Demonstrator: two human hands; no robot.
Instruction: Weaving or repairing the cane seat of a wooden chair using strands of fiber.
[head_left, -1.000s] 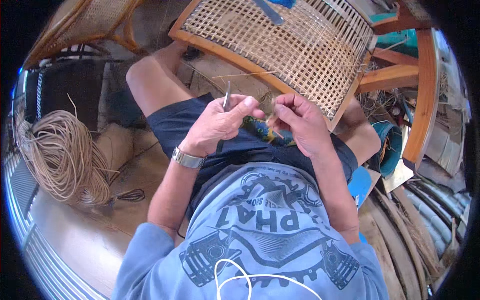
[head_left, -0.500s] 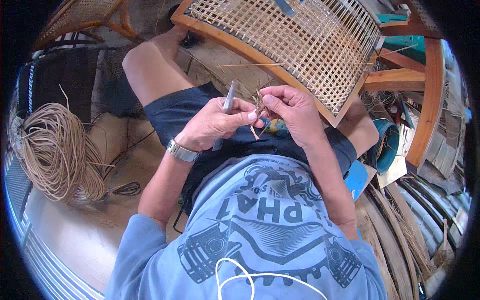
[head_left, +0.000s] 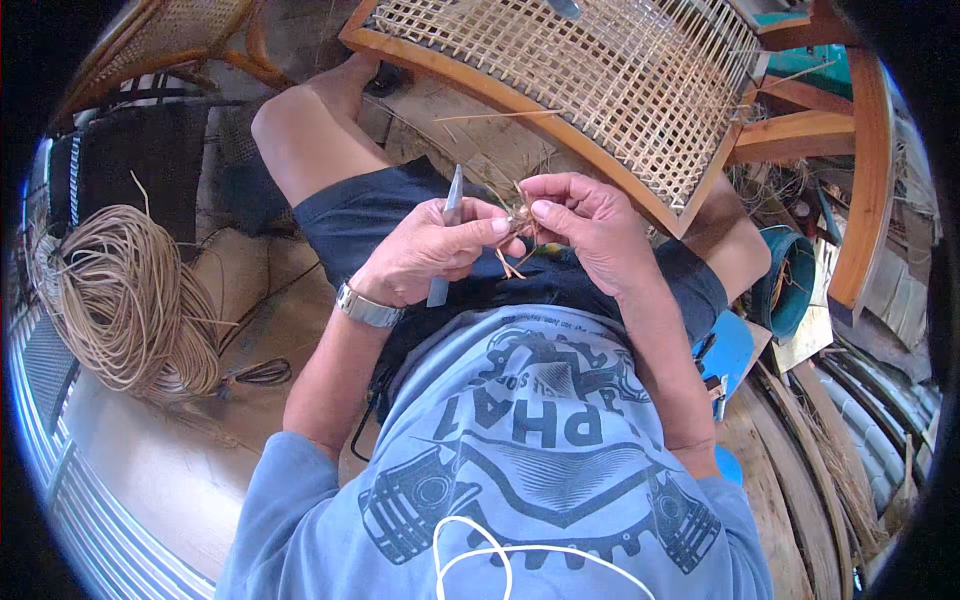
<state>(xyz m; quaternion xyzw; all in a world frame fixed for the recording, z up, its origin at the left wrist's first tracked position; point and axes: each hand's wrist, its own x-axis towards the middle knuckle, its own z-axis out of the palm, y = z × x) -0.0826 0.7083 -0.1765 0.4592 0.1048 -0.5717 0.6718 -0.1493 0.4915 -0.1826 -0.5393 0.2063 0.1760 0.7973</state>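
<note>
My left hand (head_left: 432,250) grips a slim grey metal tool (head_left: 447,232) that points up past the thumb, and its fingertips pinch thin cane strands (head_left: 512,250). My right hand (head_left: 580,222) meets it from the right and pinches the same strands, which dangle over my lap. A silver wristwatch (head_left: 368,307) sits on my left wrist. Just beyond the hands lies a wooden chair frame (head_left: 500,92) with an open woven cane seat (head_left: 600,80).
A big coil of cane (head_left: 125,300) lies on the floor at the left. A teal bucket (head_left: 790,280) stands at the right beside wooden chair parts (head_left: 865,170). Another cane chair (head_left: 160,40) is at the upper left. Loose planks lie at the lower right.
Both hands have stayed together over my lap, working the strands. The tool in my left hand has tipped slightly more upright.
</note>
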